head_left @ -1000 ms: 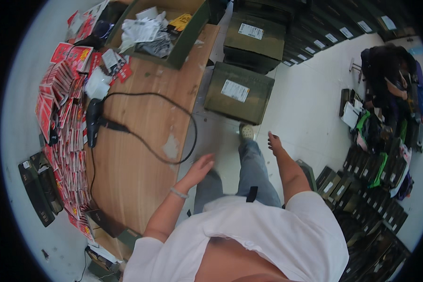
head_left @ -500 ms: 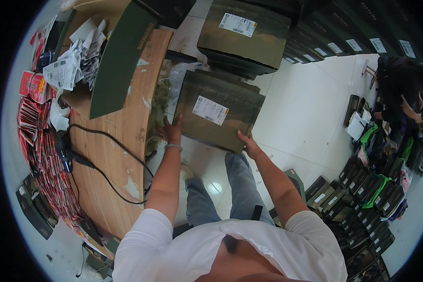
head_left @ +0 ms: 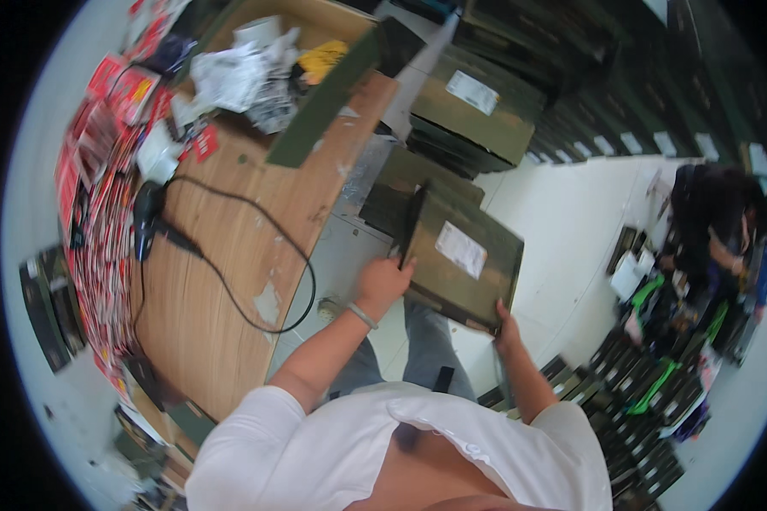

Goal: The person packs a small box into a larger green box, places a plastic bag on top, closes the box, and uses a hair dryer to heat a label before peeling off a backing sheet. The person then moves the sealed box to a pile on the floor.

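Between my two hands is a dark green flat cardboard box (head_left: 435, 264) with a white label (head_left: 461, 249) on top, tilted and raised over the floor. My left hand (head_left: 387, 284) grips its left edge, a pale band round the wrist. At the box's near right corner, my right hand (head_left: 506, 332) is closed on the edge. The fingers under the box are hidden. Behind it stands another dark green box (head_left: 388, 189), partly covered by the one I hold.
A wooden table (head_left: 230, 298) on my left bears a hair dryer (head_left: 147, 217) with a looped cord, red packets (head_left: 102, 221) and an open carton (head_left: 315, 119) of papers. Labelled boxes (head_left: 477, 111) are stacked ahead. A person (head_left: 720, 213) bends by piled boxes and clothes at right.
The held box has come up off the box beneath, moving right and tilting. My left hand now grips its edge more firmly. The whole view has shifted, with the table further right.
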`<action>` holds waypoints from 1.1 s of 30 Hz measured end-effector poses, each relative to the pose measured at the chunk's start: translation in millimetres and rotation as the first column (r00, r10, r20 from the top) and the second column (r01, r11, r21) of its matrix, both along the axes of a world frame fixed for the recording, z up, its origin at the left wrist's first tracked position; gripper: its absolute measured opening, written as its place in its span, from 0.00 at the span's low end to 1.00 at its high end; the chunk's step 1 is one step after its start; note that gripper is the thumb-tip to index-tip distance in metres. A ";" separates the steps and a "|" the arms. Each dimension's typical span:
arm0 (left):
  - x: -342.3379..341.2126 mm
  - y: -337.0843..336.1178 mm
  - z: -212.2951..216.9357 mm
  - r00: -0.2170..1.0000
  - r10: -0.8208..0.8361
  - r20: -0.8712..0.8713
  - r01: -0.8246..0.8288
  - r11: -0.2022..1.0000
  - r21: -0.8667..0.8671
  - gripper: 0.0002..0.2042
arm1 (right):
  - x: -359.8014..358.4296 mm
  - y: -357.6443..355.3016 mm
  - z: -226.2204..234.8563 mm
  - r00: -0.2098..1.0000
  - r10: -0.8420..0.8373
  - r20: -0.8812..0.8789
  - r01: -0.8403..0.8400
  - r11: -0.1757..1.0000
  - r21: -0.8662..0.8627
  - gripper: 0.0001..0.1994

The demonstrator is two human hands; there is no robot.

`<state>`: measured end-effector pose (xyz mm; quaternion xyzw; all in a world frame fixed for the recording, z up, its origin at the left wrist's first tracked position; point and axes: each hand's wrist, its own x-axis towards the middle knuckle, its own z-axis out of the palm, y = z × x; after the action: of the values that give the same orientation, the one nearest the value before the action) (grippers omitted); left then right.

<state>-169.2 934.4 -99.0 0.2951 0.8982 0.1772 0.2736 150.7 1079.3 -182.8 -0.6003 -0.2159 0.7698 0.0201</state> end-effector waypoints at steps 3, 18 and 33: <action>0.7 -30.7 75.0 0.996 -0.089 0.016 0.088 0.995 0.040 0.21 | 39.6 -50.6 59.0 0.996 -0.076 -0.048 0.077 0.997 0.001 0.30; 34.0 -436.2 215.3 0.573 0.817 0.059 -0.785 0.527 0.325 0.26 | -298.0 -244.7 283.6 0.697 0.706 -0.127 -0.549 0.639 0.539 0.27; -36.3 -662.4 154.3 0.421 0.859 -0.290 -0.664 0.510 0.547 0.22 | -308.2 -481.7 183.8 0.552 0.830 0.084 -0.487 0.239 0.840 0.55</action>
<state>-205.5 272.1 55.4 -0.0744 0.9205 0.3503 -0.1562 -157.5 597.7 1.0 -0.2062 -0.7590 0.6175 -0.0103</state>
